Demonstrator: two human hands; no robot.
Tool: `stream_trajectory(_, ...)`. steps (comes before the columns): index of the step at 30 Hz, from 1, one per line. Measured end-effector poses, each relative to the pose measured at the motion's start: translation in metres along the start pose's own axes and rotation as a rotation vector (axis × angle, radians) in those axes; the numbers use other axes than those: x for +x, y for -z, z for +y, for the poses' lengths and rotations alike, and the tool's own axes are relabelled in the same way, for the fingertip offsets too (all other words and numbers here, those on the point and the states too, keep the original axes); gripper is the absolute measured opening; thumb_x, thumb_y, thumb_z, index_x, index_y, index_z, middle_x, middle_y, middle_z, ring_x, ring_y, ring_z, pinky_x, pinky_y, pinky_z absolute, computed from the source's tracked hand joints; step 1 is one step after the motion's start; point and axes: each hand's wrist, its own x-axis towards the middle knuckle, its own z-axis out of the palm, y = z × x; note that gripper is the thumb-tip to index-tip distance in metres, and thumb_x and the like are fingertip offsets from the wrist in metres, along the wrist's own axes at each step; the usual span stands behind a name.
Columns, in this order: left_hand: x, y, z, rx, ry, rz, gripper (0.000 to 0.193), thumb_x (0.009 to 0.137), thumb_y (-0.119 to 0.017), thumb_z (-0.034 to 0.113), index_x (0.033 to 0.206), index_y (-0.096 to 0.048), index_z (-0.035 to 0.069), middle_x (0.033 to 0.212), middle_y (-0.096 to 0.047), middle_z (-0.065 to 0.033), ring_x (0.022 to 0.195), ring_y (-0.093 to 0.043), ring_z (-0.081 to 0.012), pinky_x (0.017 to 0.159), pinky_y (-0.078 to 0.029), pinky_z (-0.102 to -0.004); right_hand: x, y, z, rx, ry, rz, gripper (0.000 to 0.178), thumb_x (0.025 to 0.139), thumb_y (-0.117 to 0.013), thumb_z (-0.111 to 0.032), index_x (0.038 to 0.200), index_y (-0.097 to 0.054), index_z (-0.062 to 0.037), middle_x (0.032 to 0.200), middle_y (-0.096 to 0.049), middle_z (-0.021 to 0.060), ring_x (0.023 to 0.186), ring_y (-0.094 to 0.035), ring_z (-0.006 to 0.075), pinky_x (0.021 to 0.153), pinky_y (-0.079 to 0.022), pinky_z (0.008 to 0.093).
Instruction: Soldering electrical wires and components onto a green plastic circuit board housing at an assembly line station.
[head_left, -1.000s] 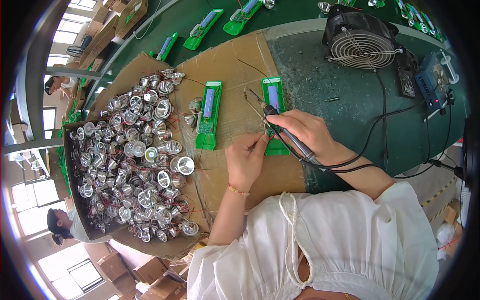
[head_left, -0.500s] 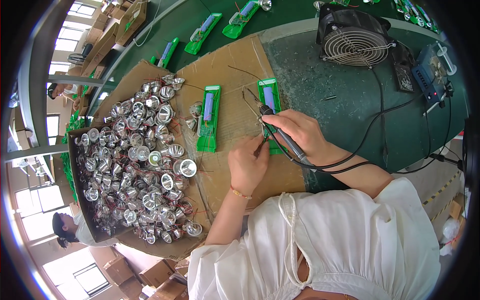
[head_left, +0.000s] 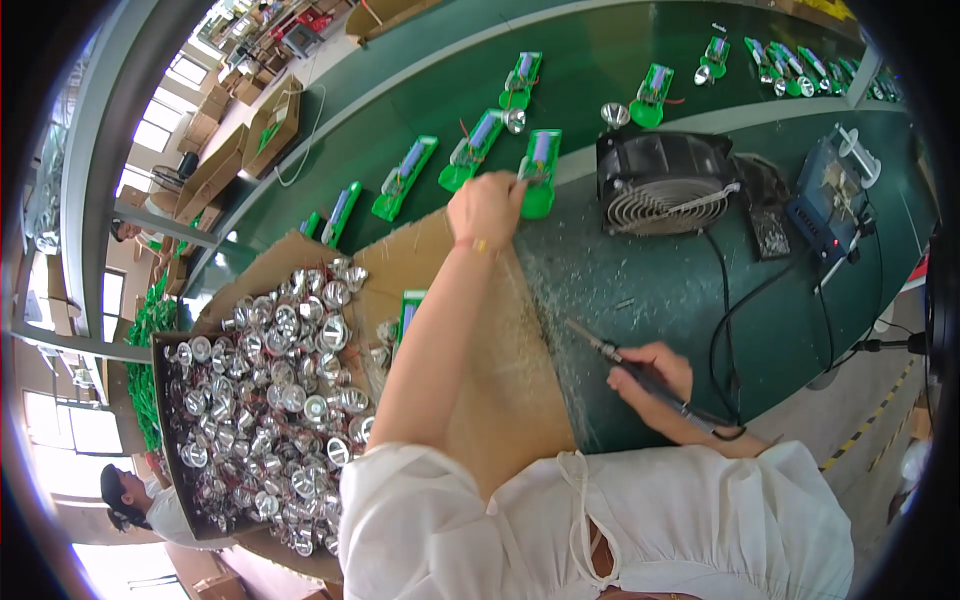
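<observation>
My left hand (head_left: pixel 485 210) is stretched out to the far side of the bench. Its fingers are closed on the left edge of a green plastic flashlight housing (head_left: pixel 539 198) that carries a purple-blue battery cell. A soldering iron (head_left: pixel 655 385) is gripped in my right hand (head_left: pixel 660 372), its tip pointing up and left over the dark green mat. Partly hidden behind my left forearm, another green housing (head_left: pixel 411 300) lies on the cardboard sheet (head_left: pixel 500 370).
Silver reflector cups (head_left: pixel 290 360) fill a box on the left. Beyond the bench edge, several green housings (head_left: pixel 405 178) lie on a green belt. A black fan (head_left: pixel 665 185) and a blue soldering station (head_left: pixel 825 215) stand at right, with a cable (head_left: pixel 722 310) trailing across the mat. Other people are in the background.
My left hand has carried the green housing from the cardboard up to the far edge. My right hand has drawn the soldering iron down and to the right. The view has shifted.
</observation>
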Motion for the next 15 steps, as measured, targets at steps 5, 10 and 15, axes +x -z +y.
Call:
stream_trajectory(5,0.08,-0.02,-0.026,-0.084,0.008,0.429,0.036,0.074,-0.063,0.032,0.106,-0.063,0.014,0.122,-0.052,-0.0092,0.109,-0.05,-0.0315,0.087,-0.041,-0.0462,0.007,-0.005,0.016,0.051,0.087,0.026,0.023,0.076,-0.071,-0.004,0.095,-0.059,-0.0004,0.064,-0.061,0.0032,0.054,-0.056,0.0055,0.048,-0.042,0.02)
stream_trajectory(10,0.065,-0.013,-0.086,-0.01,0.014,-0.073,0.062,0.068,-0.064,0.028,0.127,-0.046,0.019,0.114,-0.051,-0.0182,0.102,-0.054,-0.0365,0.086,-0.046,-0.0422,0.011,-0.002,0.007,0.065,0.011,-0.103,0.021,0.077,-0.07,-0.003,0.095,-0.059,-0.0001,0.067,-0.063,0.0042,0.057,-0.058,0.0059,0.051,-0.044,0.0195)
stream_trajectory(15,-0.033,0.007,-0.051,-0.008,0.07,0.052,0.05,0.075,-0.062,0.029,0.119,-0.048,0.01,0.102,-0.054,-0.0202,0.093,-0.057,-0.0368,0.079,-0.047,-0.043,0.011,0.0,0.004,0.111,-0.134,-0.063,0.02,0.078,-0.067,-0.002,0.096,-0.057,0.0009,0.073,-0.065,0.0067,0.064,-0.061,0.008,0.057,-0.048,0.0211)
